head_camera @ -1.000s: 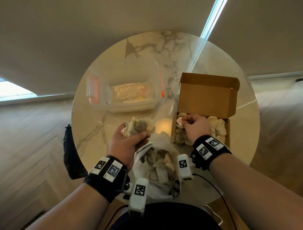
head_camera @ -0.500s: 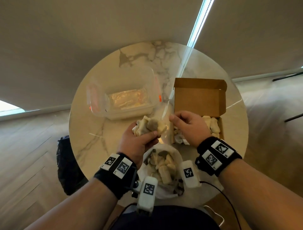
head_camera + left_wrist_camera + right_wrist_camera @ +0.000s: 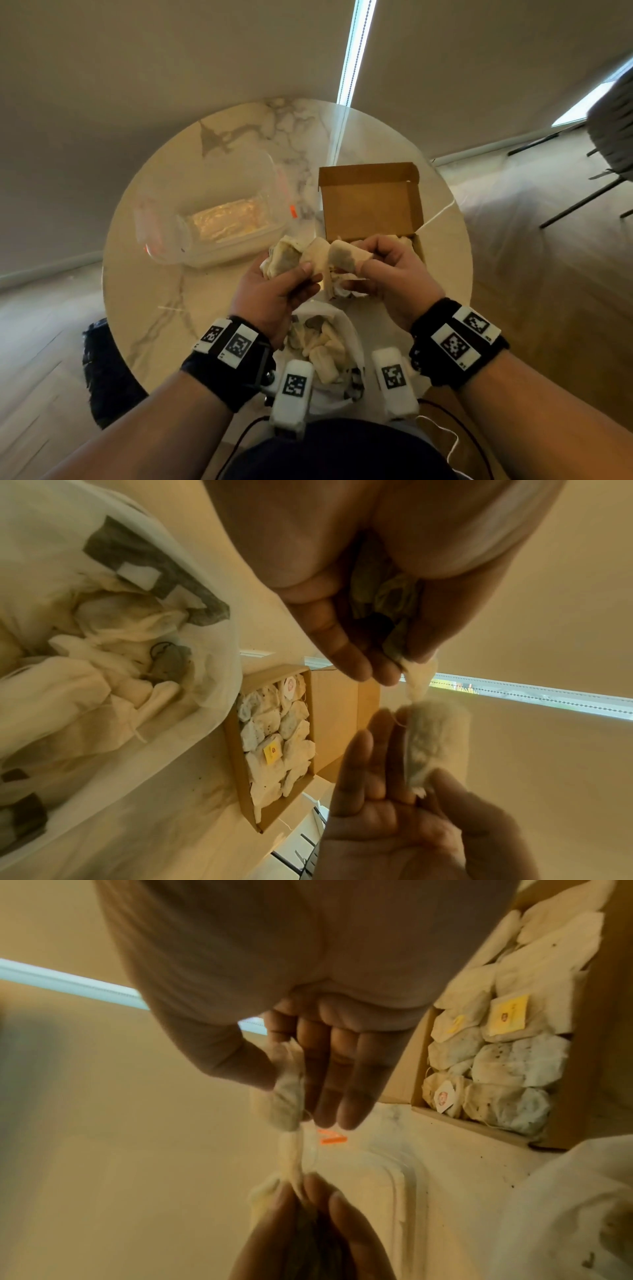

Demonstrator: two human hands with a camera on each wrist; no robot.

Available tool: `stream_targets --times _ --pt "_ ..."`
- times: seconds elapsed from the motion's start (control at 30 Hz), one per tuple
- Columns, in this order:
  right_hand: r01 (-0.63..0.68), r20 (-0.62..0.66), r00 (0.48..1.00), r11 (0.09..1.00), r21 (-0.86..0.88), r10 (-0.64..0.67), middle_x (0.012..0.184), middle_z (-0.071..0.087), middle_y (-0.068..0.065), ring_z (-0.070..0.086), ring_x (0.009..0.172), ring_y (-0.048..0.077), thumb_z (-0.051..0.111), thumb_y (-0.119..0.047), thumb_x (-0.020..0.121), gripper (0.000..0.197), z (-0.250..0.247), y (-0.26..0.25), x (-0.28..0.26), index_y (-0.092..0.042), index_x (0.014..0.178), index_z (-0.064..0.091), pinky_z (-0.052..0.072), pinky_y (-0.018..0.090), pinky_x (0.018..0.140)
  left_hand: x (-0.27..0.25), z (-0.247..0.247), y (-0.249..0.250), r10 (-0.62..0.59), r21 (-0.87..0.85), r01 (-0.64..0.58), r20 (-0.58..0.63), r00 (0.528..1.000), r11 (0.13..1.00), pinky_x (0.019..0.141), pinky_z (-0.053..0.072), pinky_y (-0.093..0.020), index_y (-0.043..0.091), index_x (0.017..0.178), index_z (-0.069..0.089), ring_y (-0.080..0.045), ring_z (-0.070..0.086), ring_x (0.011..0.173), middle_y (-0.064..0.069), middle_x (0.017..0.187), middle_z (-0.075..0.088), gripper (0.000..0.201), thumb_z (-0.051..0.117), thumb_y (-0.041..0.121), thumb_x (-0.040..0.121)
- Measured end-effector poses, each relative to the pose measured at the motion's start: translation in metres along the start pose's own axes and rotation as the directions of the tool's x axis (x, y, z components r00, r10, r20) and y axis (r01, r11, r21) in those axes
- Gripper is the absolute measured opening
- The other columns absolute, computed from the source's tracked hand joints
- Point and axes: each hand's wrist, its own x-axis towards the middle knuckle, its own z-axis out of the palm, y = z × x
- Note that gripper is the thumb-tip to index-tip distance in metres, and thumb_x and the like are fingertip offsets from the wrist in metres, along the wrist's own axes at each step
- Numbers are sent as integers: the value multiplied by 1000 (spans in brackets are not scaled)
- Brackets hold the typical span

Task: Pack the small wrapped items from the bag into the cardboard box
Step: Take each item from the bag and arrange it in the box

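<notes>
Several pale paper-wrapped tea bags [image 3: 287, 257] sit bunched in my left hand [image 3: 301, 274], held above the table in front of the cardboard box [image 3: 368, 202]. My right hand [image 3: 363, 263] pinches one tea bag [image 3: 345, 261] between thumb and fingers at the edge of that bunch; the same tea bag [image 3: 287, 1096] shows in the right wrist view. The box [image 3: 240, 753] lies open with its lid up, and rows of tea bags [image 3: 274, 737] fill its base. The white bag [image 3: 349, 334] stands open near my body with more tea bags [image 3: 320, 346] inside.
A clear plastic container [image 3: 219, 219] with an orange clip stands at the back left of the round marble table [image 3: 154, 274]. A dark object [image 3: 102, 370] lies on the floor to the left. A chair [image 3: 613, 137] stands far right.
My right hand left the box, moved left to the bunch in my left hand and took hold of one tea bag. Both hands rose a little.
</notes>
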Motion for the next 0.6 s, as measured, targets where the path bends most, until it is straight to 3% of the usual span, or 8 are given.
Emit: stream_targets --times 0.1,0.2,0.27,0.33,0.43,0.5,0.6 --pt "42 -131 990 999 -6 -42 110 73 18 74 104 36 63 8 94 20 -11 6 5 -11 86 62 62 49 86 3 -9 1 -25 24 27 -74 997 999 69 64 -32 6 108 67 -24 74 78 -13 86 76 21 71 -4 91" --pt "27 -210 974 969 -244 -80 96 75 9 77 97 28 66 3 92 18 -24 17 14 -15 91 69 63 50 89 2 -20 3 -27 42 33 -130 991 999 67 63 -31 4 112 66 -24 75 78 -14 88 76 24 72 -4 91" --pt "-58 -218 974 865 -498 -60 99 75 -1 73 95 19 70 -10 93 20 -30 26 23 -28 100 72 63 37 87 0 -27 4 -25 49 33 -158 987 998 66 63 -30 4 111 66 -23 75 76 -15 86 75 22 72 -5 91" --pt "-127 -187 982 703 -700 -10 108 72 -9 69 93 12 71 -21 94 32 -30 33 32 -41 118 65 60 28 82 -3 -33 5 -15 70 27 -175 984 997 65 63 -30 5 110 66 -23 76 76 -14 86 76 22 72 -5 91" --pt "-104 -128 992 518 -849 -10 109 62 -13 59 88 8 68 -25 97 46 -23 39 45 -43 137 53 44 15 68 -9 -41 5 -2 90 18 -172 985 996 66 64 -30 7 111 65 -23 77 76 -11 85 77 25 70 -7 91" --pt "-106 -136 990 481 -870 -27 107 64 -10 58 85 10 68 -22 96 46 -18 44 54 -40 136 51 43 21 68 -13 -46 6 4 95 13 -174 985 995 68 64 -31 8 111 66 -23 77 77 -9 85 78 26 70 -7 91" --pt "-126 -182 982 524 -842 -56 105 67 0 61 85 16 72 -21 90 42 -13 56 65 -37 124 52 47 29 72 -18 -50 9 15 94 1 -170 985 996 70 64 -33 9 111 67 -25 77 80 -11 89 78 28 72 -6 89"
